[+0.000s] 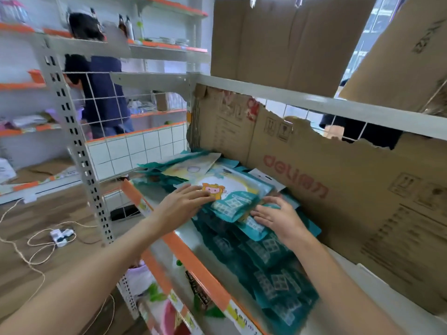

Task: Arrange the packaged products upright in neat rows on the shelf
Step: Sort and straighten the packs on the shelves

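packaged products lie flat, none upright yet

packaged products [232, 189] – flat teal-and-white pouches w/ a cartoon cow on the top one – lie in loose overlapping heaps on the shelf [193, 252], spread from the far left corner down toward the camera. behind them a torn cardboard sheet [338, 189] lines the back of the bay.

handling, as a guess: thin plastic pouches, light, floppy and slick, so they'll prob slide over each other and slump if stood singly. best taken as a small stack, squeezed by the two short edges, then tipped up together against the cardboard.

left hand [180, 204] reaches in from the left, palm down, fingers straight and lying on the near-left edge of the top pouch – pressing, not curled round it. right hand [278, 217] comes in from the right, palm down, fingers spread and a bit bent, resting on the teal pouches at the stack's right side; no grip visible. both forearms extend forward over the orange shelf edge [183, 247].
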Tool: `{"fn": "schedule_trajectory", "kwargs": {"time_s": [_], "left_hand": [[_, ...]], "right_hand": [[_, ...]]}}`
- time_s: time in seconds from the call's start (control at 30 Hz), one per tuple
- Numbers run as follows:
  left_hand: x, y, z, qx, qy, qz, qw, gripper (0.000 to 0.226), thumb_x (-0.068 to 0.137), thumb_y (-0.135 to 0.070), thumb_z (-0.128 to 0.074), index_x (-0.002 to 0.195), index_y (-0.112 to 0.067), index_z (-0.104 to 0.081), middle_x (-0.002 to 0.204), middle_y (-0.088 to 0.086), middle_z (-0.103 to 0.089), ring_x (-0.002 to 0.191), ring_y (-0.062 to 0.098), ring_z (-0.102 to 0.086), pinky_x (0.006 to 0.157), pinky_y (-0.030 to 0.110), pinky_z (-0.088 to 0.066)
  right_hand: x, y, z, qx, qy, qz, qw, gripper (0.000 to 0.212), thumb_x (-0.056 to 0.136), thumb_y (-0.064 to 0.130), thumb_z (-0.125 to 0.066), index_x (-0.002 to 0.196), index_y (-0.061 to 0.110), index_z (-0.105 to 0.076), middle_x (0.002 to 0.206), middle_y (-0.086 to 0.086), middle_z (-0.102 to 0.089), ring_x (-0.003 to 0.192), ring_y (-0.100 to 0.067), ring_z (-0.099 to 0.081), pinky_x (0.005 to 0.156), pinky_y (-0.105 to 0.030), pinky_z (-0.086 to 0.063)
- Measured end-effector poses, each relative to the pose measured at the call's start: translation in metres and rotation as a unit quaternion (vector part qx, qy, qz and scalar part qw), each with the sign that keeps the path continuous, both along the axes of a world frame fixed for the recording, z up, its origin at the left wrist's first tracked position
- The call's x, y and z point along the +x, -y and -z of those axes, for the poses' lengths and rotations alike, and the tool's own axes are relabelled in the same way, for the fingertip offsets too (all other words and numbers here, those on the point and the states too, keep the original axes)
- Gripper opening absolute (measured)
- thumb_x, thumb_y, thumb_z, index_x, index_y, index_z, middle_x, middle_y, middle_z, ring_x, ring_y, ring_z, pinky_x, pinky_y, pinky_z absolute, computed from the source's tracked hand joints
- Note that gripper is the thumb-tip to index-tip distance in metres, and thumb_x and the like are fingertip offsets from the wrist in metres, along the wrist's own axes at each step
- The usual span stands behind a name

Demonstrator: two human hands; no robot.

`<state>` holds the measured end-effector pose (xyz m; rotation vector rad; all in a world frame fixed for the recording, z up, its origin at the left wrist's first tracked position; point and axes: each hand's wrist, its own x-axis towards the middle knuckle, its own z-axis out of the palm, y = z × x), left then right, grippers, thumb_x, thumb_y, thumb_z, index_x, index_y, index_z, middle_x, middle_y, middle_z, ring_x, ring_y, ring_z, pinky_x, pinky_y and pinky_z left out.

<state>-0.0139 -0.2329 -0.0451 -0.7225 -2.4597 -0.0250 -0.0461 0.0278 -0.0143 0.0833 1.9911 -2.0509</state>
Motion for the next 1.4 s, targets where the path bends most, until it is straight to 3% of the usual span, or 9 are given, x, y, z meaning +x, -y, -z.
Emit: {"fn": "schedule_trajectory", "kwargs": {"time_s": [0.1, 0.27, 0.4, 0.6, 0.8, 0.9, 1.03, 1.23, 1.4], "left_hand": [[-0.006, 0.006, 0.011, 0.012, -0.024, 0.047, 0.999, 0.049, 0.074, 0.001, -0.073, 0.118, -0.019, -0.065, 0.115, -0.002, -0.066, 0.105, 0.021, -0.064, 0.09, 0.035, -0.049], [-0.011, 0.005, 0.016, 0.022, -0.062, 0.101, 0.993, 0.042, 0.099, -0.013, -0.029, 0.116, -0.021, -0.066, 0.113, -0.005, -0.067, 0.103, 0.018, -0.065, 0.083, 0.035, -0.056], [-0.015, 0.004, 0.026, 0.04, -0.082, 0.134, 0.987, 0.033, 0.092, -0.014, -0.045, 0.117, -0.022, -0.066, 0.112, -0.004, -0.068, 0.103, 0.017, -0.065, 0.078, 0.035, -0.057], [-0.018, 0.006, 0.044, 0.052, -0.12, 0.153, 0.979, 0.031, 0.092, -0.015, -0.049, 0.118, -0.02, -0.065, 0.115, 0.0, -0.067, 0.106, 0.018, -0.063, 0.081, 0.035, -0.056], [-0.019, 0.014, 0.037, 0.075, -0.039, 0.173, 0.981, 0.036, 0.098, -0.038, -0.042, 0.122, -0.02, -0.062, 0.123, -0.002, -0.062, 0.115, 0.015, -0.056, 0.098, 0.033, -0.045], [-0.025, 0.027, 0.027, 0.141, -0.015, 0.132, 0.981, 0.041, 0.1, -0.04, -0.033, 0.12, -0.018, -0.062, 0.121, 0.002, -0.062, 0.113, 0.017, -0.056, 0.095, 0.038, -0.045], [-0.039, 0.04, 0.018, 0.199, 0.026, 0.079, 0.976, 0.035, 0.093, -0.035, -0.048, 0.117, -0.014, -0.062, 0.119, 0.013, -0.055, 0.098, 0.025, -0.06, 0.082, 0.039, -0.052], [-0.038, 0.019, -0.001, 0.354, 0.17, 0.141, 0.909, 0.043, 0.083, -0.023, -0.064, 0.124, -0.025, -0.055, 0.12, 0.001, -0.06, 0.098, -0.004, -0.056, 0.084, 0.007, -0.043], [-0.039, -0.017, -0.018, 0.476, 0.326, 0.199, 0.792, 0.051, 0.079, -0.006, -0.068, 0.117, -0.038, -0.056, 0.11, -0.011, -0.061, 0.084, 0.007, -0.067, 0.068, 0.022, -0.056]], "right_hand": [[-0.003, 0.009, 0.002, -0.009, 0.01, 0.013, 1.0, 0.027, 0.089, -0.001, -0.059, 0.113, 0.008, -0.049, 0.096, -0.017, -0.063, 0.091, -0.025, -0.067, 0.077, -0.031, -0.055], [-0.006, 0.019, 0.001, 0.019, -0.015, 0.031, 0.999, 0.026, 0.087, 0.002, -0.062, 0.109, 0.012, -0.053, 0.102, -0.015, -0.061, 0.076, -0.02, -0.063, 0.062, -0.027, -0.054], [-0.005, 0.025, 0.001, 0.054, -0.036, 0.025, 0.998, 0.031, 0.085, 0.004, -0.065, 0.112, 0.015, -0.053, 0.094, -0.005, -0.06, 0.067, -0.015, -0.058, 0.052, -0.023, -0.046], [-0.003, 0.031, 0.001, 0.104, -0.083, 0.017, 0.991, 0.034, 0.079, 0.005, -0.072, 0.104, 0.022, -0.055, 0.112, -0.006, -0.058, 0.088, -0.023, -0.066, 0.063, -0.032, -0.055], [0.0, 0.036, 0.006, 0.106, -0.117, 0.038, 0.987, 0.042, 0.078, -0.004, -0.07, 0.103, 0.028, -0.059, 0.118, -0.009, -0.056, 0.102, -0.023, -0.061, 0.072, -0.034, -0.058], [0.003, 0.036, 0.006, 0.038, -0.127, 0.084, 0.988, 0.044, 0.077, -0.015, -0.062, 0.102, 0.021, -0.06, 0.11, -0.007, -0.062, 0.093, -0.016, -0.065, 0.066, -0.031, -0.057], [0.012, 0.035, 0.006, 0.024, -0.17, 0.101, 0.98, 0.044, 0.078, -0.018, -0.058, 0.105, 0.017, -0.057, 0.1, 0.001, -0.063, 0.08, 0.001, -0.065, 0.063, -0.023, -0.055], [0.03, 0.018, 0.007, -0.014, -0.195, 0.135, 0.971, 0.047, 0.079, -0.017, -0.058, 0.101, 0.025, -0.06, 0.105, -0.008, -0.067, 0.103, -0.031, -0.061, 0.083, -0.051, -0.053], [0.054, -0.012, 0.0, -0.032, -0.185, 0.161, 0.969, 0.045, 0.082, -0.016, -0.054, 0.108, 0.02, -0.056, 0.101, -0.007, -0.067, 0.098, -0.025, -0.064, 0.081, -0.047, -0.055]]}}
